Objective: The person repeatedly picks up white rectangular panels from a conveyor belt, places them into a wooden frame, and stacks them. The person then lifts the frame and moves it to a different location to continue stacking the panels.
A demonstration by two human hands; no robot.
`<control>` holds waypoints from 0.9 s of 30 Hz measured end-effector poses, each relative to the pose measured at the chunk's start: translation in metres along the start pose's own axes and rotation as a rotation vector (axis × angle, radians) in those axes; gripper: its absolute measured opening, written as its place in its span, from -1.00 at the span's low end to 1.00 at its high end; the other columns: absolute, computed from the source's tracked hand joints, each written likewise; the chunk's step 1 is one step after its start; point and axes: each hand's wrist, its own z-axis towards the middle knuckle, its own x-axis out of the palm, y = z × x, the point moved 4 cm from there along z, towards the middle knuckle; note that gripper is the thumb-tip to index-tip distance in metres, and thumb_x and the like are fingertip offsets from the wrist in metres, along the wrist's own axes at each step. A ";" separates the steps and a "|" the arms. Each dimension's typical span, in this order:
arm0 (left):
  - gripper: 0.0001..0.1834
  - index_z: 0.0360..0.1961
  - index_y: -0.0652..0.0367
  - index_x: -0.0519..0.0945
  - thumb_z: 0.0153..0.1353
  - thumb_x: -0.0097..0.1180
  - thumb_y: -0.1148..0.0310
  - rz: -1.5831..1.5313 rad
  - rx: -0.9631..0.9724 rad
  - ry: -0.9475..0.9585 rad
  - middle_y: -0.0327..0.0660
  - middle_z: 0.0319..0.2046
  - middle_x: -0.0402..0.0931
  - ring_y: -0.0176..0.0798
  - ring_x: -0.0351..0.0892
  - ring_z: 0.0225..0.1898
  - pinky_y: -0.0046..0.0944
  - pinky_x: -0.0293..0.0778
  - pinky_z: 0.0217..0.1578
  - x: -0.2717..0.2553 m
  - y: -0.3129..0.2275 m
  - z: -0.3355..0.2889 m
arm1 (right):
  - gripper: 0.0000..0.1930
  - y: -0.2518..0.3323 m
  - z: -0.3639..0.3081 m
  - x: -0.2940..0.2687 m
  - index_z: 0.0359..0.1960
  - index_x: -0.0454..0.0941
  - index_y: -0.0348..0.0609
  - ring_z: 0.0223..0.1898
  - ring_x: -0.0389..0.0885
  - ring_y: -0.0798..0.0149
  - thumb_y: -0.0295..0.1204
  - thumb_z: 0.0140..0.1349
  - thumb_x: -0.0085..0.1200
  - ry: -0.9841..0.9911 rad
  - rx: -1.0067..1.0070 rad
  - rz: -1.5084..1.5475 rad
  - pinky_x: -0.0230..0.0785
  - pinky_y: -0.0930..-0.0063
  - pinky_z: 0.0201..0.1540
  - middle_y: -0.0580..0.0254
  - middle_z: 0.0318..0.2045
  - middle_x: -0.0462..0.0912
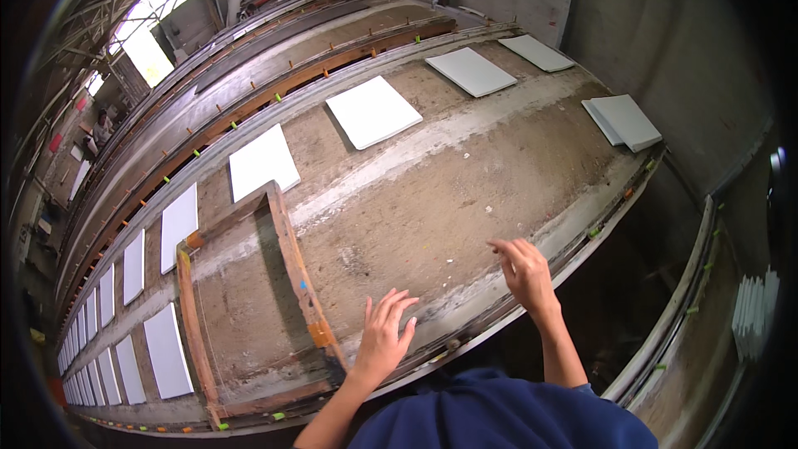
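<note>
Both my hands hover over the near edge of a long, brown-stained table [440, 199]. My left hand [384, 339] is open, its fingers stretched out and apart, with nothing in it. It is nearest to the right-hand bar of a worn, rust-brown rectangular frame [291, 262], which rests on the table to its left. Farther right, my right hand [525, 273] is open with fingers loosely bent, and I see nothing held in it. Small white flecks [450, 261] lie on the surface between the hands.
White sheet stacks line the far side, among them one stack [373, 112] in the middle and a fanned one [629, 122] at the right end. More white sheets [168, 351] lie left of the frame. Upright white sheets [755, 316] stand at far right. A person [102, 129] is far left.
</note>
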 end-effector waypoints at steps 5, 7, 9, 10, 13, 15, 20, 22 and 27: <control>-0.65 0.00 0.03 0.40 0.15 0.02 0.36 0.130 0.066 0.107 -0.15 0.07 0.32 -0.04 0.22 0.19 0.22 -0.04 0.20 0.047 -0.045 0.060 | -0.79 -0.086 0.024 -0.031 -0.20 0.51 -0.22 -0.37 0.49 0.09 -0.58 0.10 -0.01 0.106 0.006 -0.011 0.33 0.29 -0.27 0.10 -0.46 0.53; -0.65 0.00 0.05 0.40 0.15 0.02 0.36 0.095 0.060 0.139 -0.14 0.07 0.32 -0.03 0.22 0.19 0.22 -0.02 0.20 0.070 -0.070 0.097 | -0.76 -0.124 0.030 -0.051 -0.19 0.50 -0.19 -0.37 0.48 0.11 -0.58 0.05 0.02 0.048 -0.001 0.018 0.34 0.31 -0.28 0.14 -0.48 0.51; -0.65 0.01 0.06 0.39 0.16 0.02 0.35 0.013 0.070 0.166 -0.13 0.08 0.31 -0.02 0.23 0.18 0.22 -0.01 0.20 0.100 -0.102 0.144 | -0.74 -0.162 0.031 -0.075 -0.19 0.49 -0.18 -0.34 0.49 0.12 -0.60 0.02 0.04 0.018 0.056 0.059 0.35 0.31 -0.26 0.14 -0.46 0.52; -0.65 0.00 0.07 0.40 0.16 0.01 0.35 0.001 0.097 0.163 -0.13 0.08 0.31 -0.01 0.22 0.18 0.22 0.00 0.19 0.115 -0.118 0.166 | -0.76 -0.184 0.032 -0.090 -0.20 0.50 -0.20 -0.34 0.49 0.10 -0.60 0.05 0.02 -0.010 0.073 0.051 0.35 0.30 -0.26 0.12 -0.45 0.52; -0.68 -0.02 0.09 0.41 0.18 -0.01 0.35 -0.039 0.205 0.172 -0.13 0.06 0.33 0.00 0.24 0.16 0.14 0.07 0.17 0.158 -0.166 0.230 | -0.80 -0.250 0.035 -0.143 -0.21 0.51 -0.26 -0.31 0.49 0.05 -0.61 0.10 -0.01 -0.107 0.166 0.021 0.33 0.28 -0.25 0.07 -0.41 0.53; -0.69 -0.03 0.12 0.43 0.18 -0.01 0.36 -0.065 0.275 0.173 -0.12 0.03 0.37 0.00 0.30 0.13 -0.03 0.16 0.15 0.192 -0.192 0.270 | -0.78 -0.297 0.035 -0.178 -0.19 0.51 -0.25 -0.25 0.47 0.03 -0.62 0.10 -0.01 -0.150 0.219 -0.032 0.33 0.30 -0.21 0.05 -0.35 0.52; -0.65 0.03 0.18 0.37 0.19 -0.02 0.40 -0.432 0.190 0.248 -0.05 0.00 0.39 -0.03 0.38 0.06 -0.18 0.29 0.08 0.287 -0.235 0.371 | -0.70 -0.444 0.028 -0.233 -0.09 0.46 -0.20 0.00 0.33 -0.04 -0.54 0.09 0.02 -0.256 0.314 -0.144 0.22 0.22 0.06 0.01 -0.09 0.44; -0.61 0.06 0.23 0.34 0.20 -0.02 0.40 -0.698 0.036 0.286 -0.03 0.00 0.40 -0.09 0.39 0.06 -0.20 0.31 0.06 0.341 -0.235 0.410 | -0.65 -0.508 0.029 -0.242 -0.01 0.40 -0.17 0.06 0.26 -0.07 -0.48 0.13 0.02 -0.305 0.401 -0.174 0.17 0.18 0.10 -0.06 0.00 0.34; -0.48 0.16 0.31 0.21 0.21 -0.01 0.34 -0.689 0.044 0.221 0.05 0.07 0.31 -0.14 0.41 0.03 -0.27 0.34 0.02 0.427 -0.281 0.498 | -0.38 -0.657 0.041 -0.263 0.18 0.16 -0.15 0.17 0.11 -0.17 -0.22 0.12 0.09 -0.463 0.682 -0.146 0.06 0.04 0.16 -0.28 0.13 0.14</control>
